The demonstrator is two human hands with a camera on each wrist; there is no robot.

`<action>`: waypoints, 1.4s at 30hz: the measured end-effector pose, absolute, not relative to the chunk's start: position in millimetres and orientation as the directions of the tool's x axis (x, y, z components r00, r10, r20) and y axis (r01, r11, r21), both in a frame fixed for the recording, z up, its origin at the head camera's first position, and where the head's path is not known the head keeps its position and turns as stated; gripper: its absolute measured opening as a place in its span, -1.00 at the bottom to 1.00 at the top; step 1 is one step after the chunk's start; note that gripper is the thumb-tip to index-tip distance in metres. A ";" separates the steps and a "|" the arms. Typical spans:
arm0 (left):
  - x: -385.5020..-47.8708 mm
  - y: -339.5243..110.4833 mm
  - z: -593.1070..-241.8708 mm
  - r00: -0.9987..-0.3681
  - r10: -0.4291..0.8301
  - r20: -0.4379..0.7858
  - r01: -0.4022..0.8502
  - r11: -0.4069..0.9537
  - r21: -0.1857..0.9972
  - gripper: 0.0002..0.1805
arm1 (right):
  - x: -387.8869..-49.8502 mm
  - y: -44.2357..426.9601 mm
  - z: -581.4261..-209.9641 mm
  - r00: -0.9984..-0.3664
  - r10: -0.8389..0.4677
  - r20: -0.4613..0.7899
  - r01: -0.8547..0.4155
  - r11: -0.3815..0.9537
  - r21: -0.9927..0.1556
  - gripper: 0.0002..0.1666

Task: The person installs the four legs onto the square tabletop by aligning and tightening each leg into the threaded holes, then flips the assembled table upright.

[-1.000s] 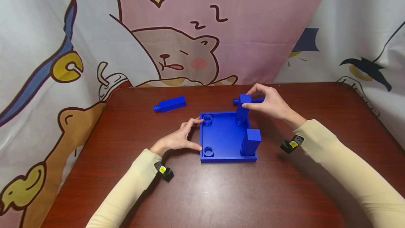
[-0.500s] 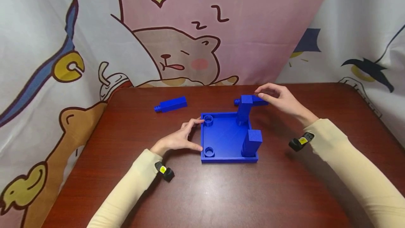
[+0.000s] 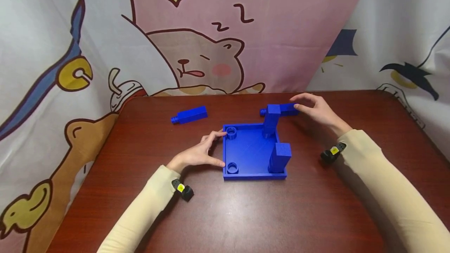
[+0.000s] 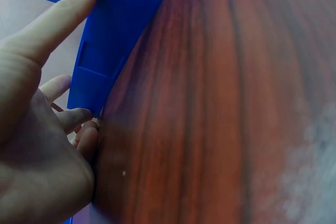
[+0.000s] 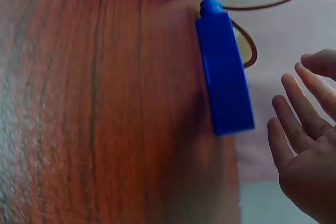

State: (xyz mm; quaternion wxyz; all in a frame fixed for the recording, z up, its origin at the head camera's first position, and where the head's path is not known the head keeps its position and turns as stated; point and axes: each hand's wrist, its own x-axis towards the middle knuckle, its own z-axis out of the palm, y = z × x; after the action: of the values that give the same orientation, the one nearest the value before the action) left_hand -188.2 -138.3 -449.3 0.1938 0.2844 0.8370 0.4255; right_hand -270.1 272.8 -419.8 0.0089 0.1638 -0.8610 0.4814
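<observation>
A blue square tray [image 3: 249,153] rests on the table with two blue posts upright at its right corners, the back post [image 3: 271,120] and the front post [image 3: 279,157]. Round sockets [image 3: 231,132] show at its left corners. My left hand [image 3: 197,154] touches the tray's left wall with thumb and fingertips; in the left wrist view the thumb [image 4: 68,17] lies against the blue wall. Behind the tray's right side lies a loose blue post [image 3: 288,109] with a threaded end. My right hand [image 3: 314,110] hovers at its right end, fingers spread and apart from it in the right wrist view.
Another blue post [image 3: 190,114] with a threaded end lies on the table behind and left of the tray. The brown wooden table [image 3: 228,214] ends at a cartoon-print curtain [image 3: 281,30] at the back.
My right hand has let go of the upright back post and moved right to the end of the loose post. The left hand and the tray have stayed put.
</observation>
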 end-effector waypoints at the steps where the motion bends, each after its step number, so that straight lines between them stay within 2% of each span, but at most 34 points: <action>1: -188.3 -138.2 -448.8 -0.763 0.641 -0.083 0.312 0.478 0.821 -0.01 | -271.9 274.2 -422.0 -0.949 -0.266 0.170 -0.282 0.477 -0.833 -0.63; 14: -189.3 -138.0 -449.0 -0.756 0.649 -0.085 0.313 0.472 0.824 0.00 | -283.2 285.8 -449.9 -0.968 -0.243 0.066 -0.156 0.373 -0.915 -0.49; 19: -189.8 -137.9 -449.2 -0.757 0.648 -0.079 0.314 0.467 0.827 0.00 | -286.0 289.6 -454.9 -0.966 -0.253 0.058 -0.164 0.421 -0.892 -0.47; 30: -187.9 -138.8 -449.3 -0.761 0.641 -0.098 0.298 0.481 0.825 0.00 | -280.2 286.5 -449.3 -0.971 -0.232 0.049 -0.145 0.419 -0.896 -0.52; 36: -187.8 -138.9 -448.2 -0.760 0.641 -0.104 0.292 0.480 0.827 -0.01 | -276.6 285.9 -444.8 -0.977 -0.209 0.031 -0.104 0.351 -0.930 -0.52; 42: -188.7 -138.9 -448.4 -0.762 0.640 -0.097 0.300 0.482 0.823 -0.02 | -274.1 288.8 -434.5 -0.981 -0.191 0.031 -0.109 0.411 -0.905 -0.50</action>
State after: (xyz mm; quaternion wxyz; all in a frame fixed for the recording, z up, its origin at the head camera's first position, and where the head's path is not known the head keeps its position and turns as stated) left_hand -188.7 -138.9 -448.4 0.2003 0.2807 0.8372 0.4244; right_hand -274.1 288.8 -434.5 -0.0383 0.0893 -0.8391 0.5352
